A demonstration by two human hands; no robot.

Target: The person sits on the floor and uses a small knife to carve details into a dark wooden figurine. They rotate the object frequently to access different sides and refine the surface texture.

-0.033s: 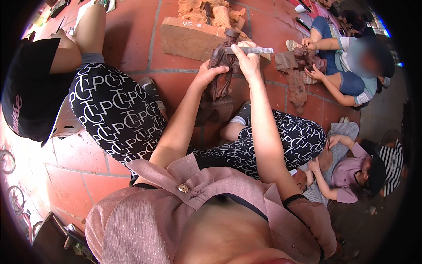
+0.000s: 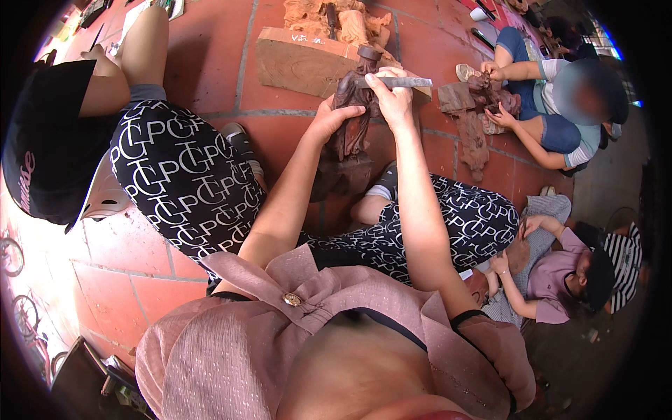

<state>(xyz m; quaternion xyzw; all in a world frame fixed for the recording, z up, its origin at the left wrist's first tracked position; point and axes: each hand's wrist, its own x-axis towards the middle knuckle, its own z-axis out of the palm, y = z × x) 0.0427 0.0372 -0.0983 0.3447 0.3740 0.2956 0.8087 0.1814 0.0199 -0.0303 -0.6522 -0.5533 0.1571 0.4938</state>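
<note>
A dark reddish-brown carved wooden figure stands upright in front of me on a dark wooden block. My left hand is closed round the figure's left side, its thumb lying across the front. Against the figure's upper right side, my right hand pinches a narrow, flat grey strip. One end of the strip sticks out to the right. Its other end reaches the carving just under the top. From this view I cannot tell whether it is a file or folded abrasive.
Behind the figure lies a thick pale wooden block with an orange-brown carving and a dark-handled tool. Co-workers sit at the right, one handling a reddish carving. Another person in a black cap is close at my left.
My right hand and the grey strip have shifted very slightly left and down along the figure. The left hand and the figure stay in place.
</note>
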